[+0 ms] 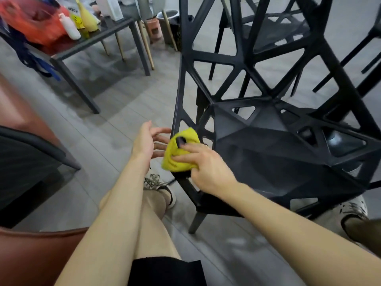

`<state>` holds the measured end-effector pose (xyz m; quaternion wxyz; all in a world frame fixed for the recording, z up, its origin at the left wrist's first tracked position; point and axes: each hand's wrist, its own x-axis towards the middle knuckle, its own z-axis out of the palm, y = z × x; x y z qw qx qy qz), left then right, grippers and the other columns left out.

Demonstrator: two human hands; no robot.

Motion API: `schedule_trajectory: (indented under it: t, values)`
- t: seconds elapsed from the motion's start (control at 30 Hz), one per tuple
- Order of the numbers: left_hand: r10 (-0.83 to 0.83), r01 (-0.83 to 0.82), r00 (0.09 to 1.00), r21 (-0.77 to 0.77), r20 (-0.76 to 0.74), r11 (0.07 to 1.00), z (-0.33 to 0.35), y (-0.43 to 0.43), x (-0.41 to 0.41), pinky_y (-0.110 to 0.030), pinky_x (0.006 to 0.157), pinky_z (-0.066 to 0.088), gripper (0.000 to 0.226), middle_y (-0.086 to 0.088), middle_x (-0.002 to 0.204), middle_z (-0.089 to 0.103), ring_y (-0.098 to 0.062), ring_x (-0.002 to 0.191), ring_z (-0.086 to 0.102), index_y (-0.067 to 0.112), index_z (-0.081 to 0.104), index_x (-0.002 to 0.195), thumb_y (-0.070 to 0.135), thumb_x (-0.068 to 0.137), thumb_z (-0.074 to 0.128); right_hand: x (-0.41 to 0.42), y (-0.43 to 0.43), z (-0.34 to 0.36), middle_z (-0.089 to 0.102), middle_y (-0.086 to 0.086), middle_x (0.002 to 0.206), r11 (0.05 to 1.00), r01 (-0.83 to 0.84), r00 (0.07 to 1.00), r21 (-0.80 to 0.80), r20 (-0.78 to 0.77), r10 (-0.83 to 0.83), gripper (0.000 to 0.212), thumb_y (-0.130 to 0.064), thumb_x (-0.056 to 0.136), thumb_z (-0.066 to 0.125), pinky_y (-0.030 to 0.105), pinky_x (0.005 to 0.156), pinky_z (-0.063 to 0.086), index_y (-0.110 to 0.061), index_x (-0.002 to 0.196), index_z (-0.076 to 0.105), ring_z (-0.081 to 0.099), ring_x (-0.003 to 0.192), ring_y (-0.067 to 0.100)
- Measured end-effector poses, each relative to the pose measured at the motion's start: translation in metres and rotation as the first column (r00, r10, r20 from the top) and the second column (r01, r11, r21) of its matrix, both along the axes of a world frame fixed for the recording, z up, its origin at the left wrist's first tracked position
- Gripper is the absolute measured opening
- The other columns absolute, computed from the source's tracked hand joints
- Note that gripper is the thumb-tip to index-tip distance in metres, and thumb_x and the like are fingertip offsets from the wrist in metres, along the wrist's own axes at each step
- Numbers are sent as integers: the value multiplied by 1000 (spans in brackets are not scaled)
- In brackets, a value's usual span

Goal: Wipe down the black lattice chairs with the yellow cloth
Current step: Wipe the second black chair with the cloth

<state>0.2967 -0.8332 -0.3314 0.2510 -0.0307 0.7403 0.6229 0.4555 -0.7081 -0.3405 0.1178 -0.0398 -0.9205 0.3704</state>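
Yellow cloth: the yellow cloth [182,150] is bunched into a wad on the front left corner of the nearest black lattice chair [266,141], pressed against the bar where the seat edge meets the side frame.
Right hand: the right hand [206,168] grips the cloth from above. One finger with a dark nail lies straight across the top of the wad, another reaches along its lower edge, and the rest curl round the near side.
Left hand: the left hand [147,141] hovers just left of the cloth with its palm turned toward it. Its fingers are spread, loosely bent, and hold nothing. Whether the fingertips touch the cloth cannot be told.
Nearest chair: it stands upright on the grey floor directly in front of the person, its open triangular back rising toward the top of the view.
Second chair: a second black lattice chair [278,32] stands behind the first, seen through its back.
Table: a dark table [115,27] stands at the upper left. Near the right edge of its tabletop are a white bottle [70,27] and a yellow bottle [88,19], and an orange bag [35,23] lies further left.
Bin: a round bin [169,19] stands on the floor beyond the table.
Person: seated, with bare forearms stretched forward and one laced shoe [158,185] beside the chair's front leg.
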Motion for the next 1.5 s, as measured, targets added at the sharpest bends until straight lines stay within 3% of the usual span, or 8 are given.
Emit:
schedule_trajectory:
  t: [0.1,0.2,0.3,0.57,0.73,0.9,1.07,1.5]
  values:
    - [-2,1,996,-13,-84,1000,-3,8,-3,-19,45,49,69,-10,68,65,-14,47,61,8,80,111,47,117,23,-27,38,24,70,-27,85,884,332,942,-328,66,-330,56,9,82,43,7,79,51,-20,109,82,67,91,3]
    - [25,-29,990,-26,-140,999,-5,18,-7,-20,42,46,68,-8,59,60,-13,42,57,5,80,108,44,119,25,-74,41,40,69,-18,124,835,450,860,-316,-97,-501,65,7,89,45,5,93,39,-25,142,66,56,119,5]
    - [28,-37,980,-46,-195,998,-6,24,-15,-21,43,49,61,-6,65,63,-15,50,59,5,80,111,38,119,29,-72,31,-13,46,1,163,979,171,975,-110,-123,-185,76,9,87,53,37,124,33,-26,155,54,35,155,23]
    - [-73,-7,904,-185,-421,983,14,74,-59,-44,73,58,39,-2,101,71,-25,78,65,33,62,126,48,114,29,-114,115,29,68,5,115,744,584,777,-325,-42,-628,48,-6,95,54,20,87,40,-20,139,66,60,104,24]
    - [-153,6,849,-281,-505,960,1,102,-61,-30,66,43,52,2,71,73,-4,62,57,17,72,97,37,118,28,-222,119,42,64,16,133,949,314,895,-30,-324,-306,60,0,79,57,48,113,42,-11,136,70,51,128,39]
    - [-104,10,848,-180,-519,984,-18,97,-62,-26,66,41,52,4,69,71,1,61,55,34,76,125,46,119,26,-126,166,-67,57,3,141,912,175,983,371,-15,-182,60,-2,82,59,56,108,46,-24,137,68,40,140,31]
    - [-33,-13,872,-90,-488,996,-25,97,-66,-34,79,43,53,7,70,73,-11,81,61,33,82,112,50,117,32,-145,167,-42,65,8,130,883,430,893,188,57,-447,60,5,80,45,52,101,49,-18,127,75,49,124,37]
    - [-31,21,997,-125,-76,992,-33,61,-32,-38,62,57,66,-16,83,73,-31,67,69,8,75,97,65,107,42,102,95,-39,64,-18,125,891,33,965,452,218,-146,48,-30,79,54,39,90,56,-41,124,67,48,112,22]
